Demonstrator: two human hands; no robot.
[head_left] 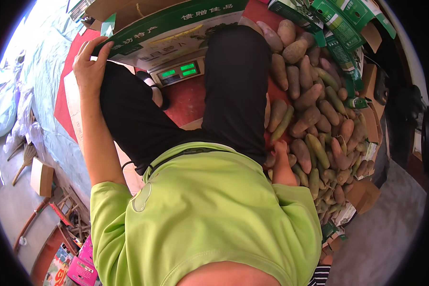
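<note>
My left hand [91,62] is closed on the near left corner of a green and white cardboard box [176,40], thumb and fingers pinching its rim. The box stands open beyond my knees, above a digital scale [178,72] with lit green displays. My right hand [281,148] is low beside my right thigh, at the edge of a heap of long root vegetables that look like radishes [307,97], some green and others reddish-brown. Its fingers are mostly hidden, so whether it holds one cannot be made out.
Folded green cartons [343,40] lie beyond the heap at the far right, with brown cardboard [362,195] along its right side. Red sheeting [188,97] lies under the scale. Pale blue plastic sheeting [57,90], a broom [27,155] and a small carton [42,177] are at the left.
</note>
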